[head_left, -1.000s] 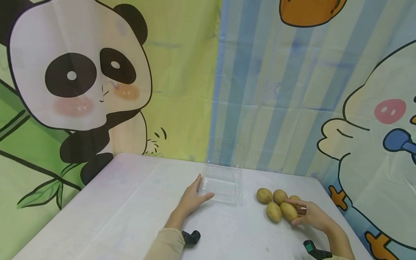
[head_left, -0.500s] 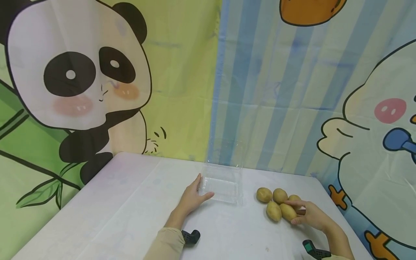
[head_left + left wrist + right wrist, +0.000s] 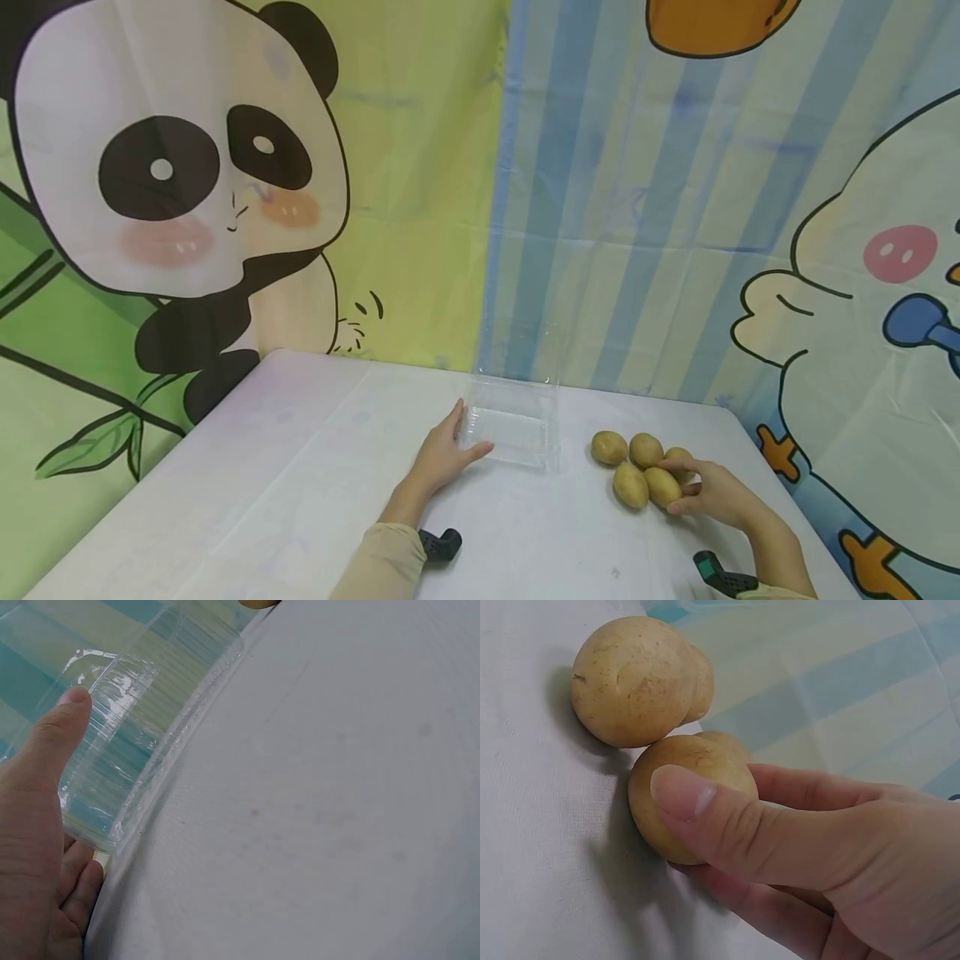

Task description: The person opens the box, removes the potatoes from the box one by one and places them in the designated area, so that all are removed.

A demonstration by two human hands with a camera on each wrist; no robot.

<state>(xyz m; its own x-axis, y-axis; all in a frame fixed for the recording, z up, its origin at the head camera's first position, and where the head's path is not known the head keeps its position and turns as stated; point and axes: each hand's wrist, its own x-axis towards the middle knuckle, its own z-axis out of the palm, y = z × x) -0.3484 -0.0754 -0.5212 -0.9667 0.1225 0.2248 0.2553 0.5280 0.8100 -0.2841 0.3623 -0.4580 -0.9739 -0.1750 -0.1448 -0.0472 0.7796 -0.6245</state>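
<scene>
My left hand (image 3: 444, 457) is at the left side of a clear plastic container (image 3: 510, 429) whose lid stands raised at the back. In the left wrist view its thumb (image 3: 66, 724) lies over the container's rim and the other fingers are at its outer side, gripping the edge. Over on the right, my right hand (image 3: 716, 498) grips a potato (image 3: 663, 486) with its thumb (image 3: 686, 795) on the near side and fingers behind. Several more potatoes cluster around it, including one beside it (image 3: 631, 487), one at the left (image 3: 609, 448) and one partly hidden behind the fingers (image 3: 678, 455).
A white cloth covers the table (image 3: 300, 467). Behind it hangs a curtain (image 3: 420, 208) with cartoon prints. Black devices are strapped at the left wrist (image 3: 442, 546) and the right wrist (image 3: 723, 575).
The right hand has edged slightly left with its fingers around the potato, which shifted very little. The left hand and the container have kept their places.
</scene>
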